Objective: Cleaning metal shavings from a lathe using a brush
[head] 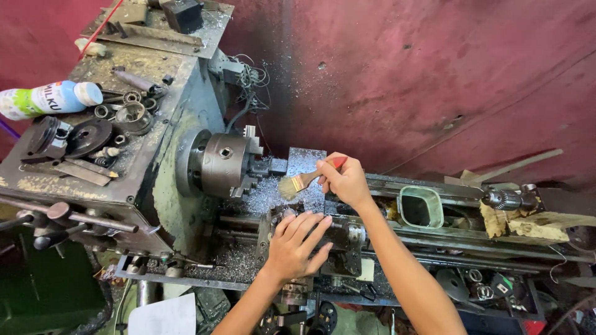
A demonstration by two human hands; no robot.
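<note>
I look down on a worn metal lathe. My right hand grips a small paintbrush with a red handle, its bristles resting on the pile of metal chips just right of the chuck. My left hand lies flat, fingers spread, on top of the carriage in front of the chips. A grey square block sits behind the brush.
Loose rings, discs and tools and a plastic bottle lie on the headstock top. Handles stick out at the left. A green-rimmed tub and the tailstock stand right. A dark red wall rises behind.
</note>
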